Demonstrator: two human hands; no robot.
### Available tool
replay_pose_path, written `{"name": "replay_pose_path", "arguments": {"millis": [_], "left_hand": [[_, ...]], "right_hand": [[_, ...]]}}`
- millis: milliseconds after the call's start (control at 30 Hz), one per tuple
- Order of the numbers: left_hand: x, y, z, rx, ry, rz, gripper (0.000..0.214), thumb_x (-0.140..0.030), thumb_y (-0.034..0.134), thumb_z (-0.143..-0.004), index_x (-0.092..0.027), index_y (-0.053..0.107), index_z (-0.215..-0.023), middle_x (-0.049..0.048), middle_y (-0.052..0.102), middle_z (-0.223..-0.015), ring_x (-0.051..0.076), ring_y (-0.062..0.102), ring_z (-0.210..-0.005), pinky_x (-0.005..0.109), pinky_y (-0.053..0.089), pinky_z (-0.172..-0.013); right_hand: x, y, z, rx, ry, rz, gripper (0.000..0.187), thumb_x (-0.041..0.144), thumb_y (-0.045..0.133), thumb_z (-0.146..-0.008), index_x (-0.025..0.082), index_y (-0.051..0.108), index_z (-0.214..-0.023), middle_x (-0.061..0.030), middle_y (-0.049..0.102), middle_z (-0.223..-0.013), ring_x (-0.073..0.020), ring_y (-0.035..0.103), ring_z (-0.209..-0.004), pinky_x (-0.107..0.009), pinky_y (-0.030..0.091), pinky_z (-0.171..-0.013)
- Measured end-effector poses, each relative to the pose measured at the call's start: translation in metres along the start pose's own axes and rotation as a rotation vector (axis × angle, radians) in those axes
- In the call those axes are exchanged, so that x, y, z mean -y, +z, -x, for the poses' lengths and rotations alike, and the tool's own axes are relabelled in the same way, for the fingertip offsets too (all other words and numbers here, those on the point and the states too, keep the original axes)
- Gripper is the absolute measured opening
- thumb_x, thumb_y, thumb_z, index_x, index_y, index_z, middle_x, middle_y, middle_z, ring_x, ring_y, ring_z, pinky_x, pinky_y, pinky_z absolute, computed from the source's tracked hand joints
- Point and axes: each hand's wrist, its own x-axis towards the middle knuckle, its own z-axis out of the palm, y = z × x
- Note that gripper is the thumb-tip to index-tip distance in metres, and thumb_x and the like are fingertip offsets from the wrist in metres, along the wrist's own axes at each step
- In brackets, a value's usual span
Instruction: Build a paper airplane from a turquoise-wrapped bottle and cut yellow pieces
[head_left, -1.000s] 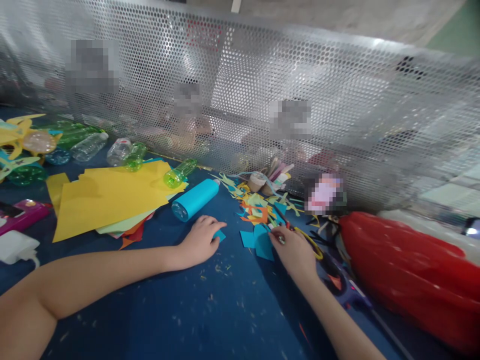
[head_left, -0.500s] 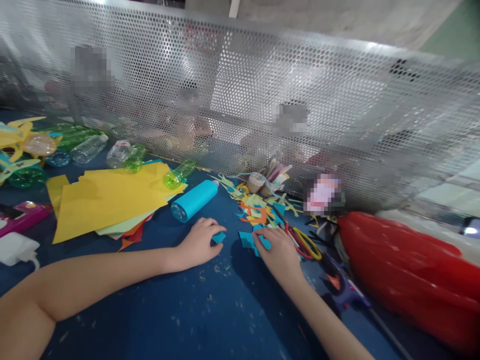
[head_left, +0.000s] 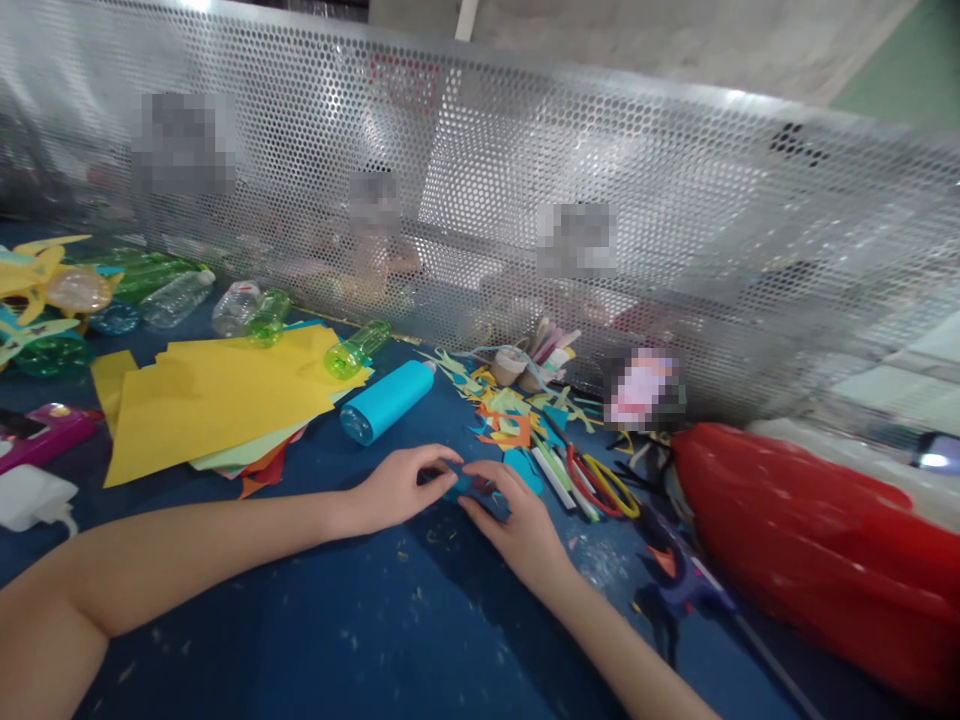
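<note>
My left hand (head_left: 397, 487) and my right hand (head_left: 516, 515) meet over the blue table (head_left: 337, 620), fingertips touching. Both pinch small blue paper pieces (head_left: 461, 487) lying flat between them. More blue paper (head_left: 525, 468) shows just beyond my right hand's fingers. A bottle wrapped in blue paper (head_left: 386, 400) lies on its side behind my left hand. Scissors with red and yellow handles (head_left: 604, 482) rest to the right of my right hand.
A stack of yellow paper sheets (head_left: 217, 400) lies at left, with green and clear plastic bottles (head_left: 255, 310) behind it. Coloured paper scraps (head_left: 510, 410) litter the middle. A red plastic bag (head_left: 810, 550) fills the right. A perforated metal screen (head_left: 525, 200) borders the far edge; people sit behind it.
My right hand has left the scissors and slid left across the blue paper to meet my left hand. My left hand has barely shifted, its fingers now raised in a pinch.
</note>
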Motion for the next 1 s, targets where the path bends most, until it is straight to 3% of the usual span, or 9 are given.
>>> {"name": "replay_pose_path", "arguments": {"millis": [100,200,533,1000], "left_hand": [[-0.0045,-0.0022,0.0013,0.065,-0.035,0.056,0.025,-0.032,0.047,-0.086,-0.018,0.057,-0.104,0.0034,0.066,-0.087,0.015,0.062,-0.079,0.024,0.047,-0.069],[-0.006,-0.004,0.0011,0.047,-0.098,0.03,0.031,-0.039,0.039,-0.089,-0.017,0.059,-0.098,0.0015,0.062,-0.074,0.013,0.058,-0.064,0.022,0.044,-0.058],[0.0008,-0.0023,-0.004,0.061,-0.116,0.102,0.024,-0.035,0.05,-0.083,-0.014,0.061,-0.088,0.0039,0.064,-0.079,0.014,0.058,-0.071,0.023,0.045,-0.064],[-0.0006,-0.002,-0.0013,0.095,-0.085,0.096,0.017,-0.027,0.051,-0.083,-0.015,0.06,-0.09,0.0039,0.066,-0.082,0.015,0.061,-0.076,0.024,0.047,-0.068]], "right_hand": [[-0.0038,0.0036,0.0014,-0.028,0.07,-0.101,0.01,0.026,0.053,-0.083,0.022,0.06,-0.088,-0.0028,0.065,-0.085,-0.0164,0.062,-0.075,-0.029,0.051,-0.07],[-0.0083,0.0058,0.0017,-0.045,0.132,-0.158,0.011,0.029,0.054,-0.083,0.021,0.062,-0.085,-0.0025,0.067,-0.081,-0.0163,0.063,-0.073,-0.028,0.052,-0.068],[-0.0038,0.0017,0.0004,-0.083,0.038,-0.112,0.014,0.026,0.054,-0.082,0.024,0.067,-0.084,-0.0028,0.068,-0.079,-0.0172,0.063,-0.073,-0.029,0.052,-0.067],[-0.0071,0.0044,0.0014,-0.055,0.156,-0.172,0.014,0.034,0.058,-0.08,0.022,0.066,-0.082,-0.0029,0.07,-0.079,-0.0179,0.065,-0.07,-0.031,0.055,-0.066]]}}
